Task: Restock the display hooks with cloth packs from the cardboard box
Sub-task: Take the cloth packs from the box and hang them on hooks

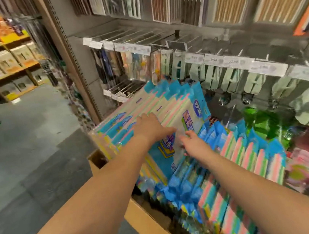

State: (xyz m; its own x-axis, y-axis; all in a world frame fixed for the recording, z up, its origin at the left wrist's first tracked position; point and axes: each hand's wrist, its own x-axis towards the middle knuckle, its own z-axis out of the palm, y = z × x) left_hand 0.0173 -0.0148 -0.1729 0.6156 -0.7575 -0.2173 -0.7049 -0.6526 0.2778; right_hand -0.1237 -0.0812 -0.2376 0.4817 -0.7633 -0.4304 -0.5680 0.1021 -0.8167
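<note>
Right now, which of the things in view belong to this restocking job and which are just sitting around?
Job:
- left hand, resting on the hanging cloth packs
- right hand, reaching to them
- cardboard box with more packs
- display hooks

Not the job:
- grey-green packs
- green bags
- chopstick-like sets
- far shelves

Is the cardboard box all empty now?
No, the cardboard box still has many blue, pink and green striped cloth packs standing in it below the two hands.
</note>
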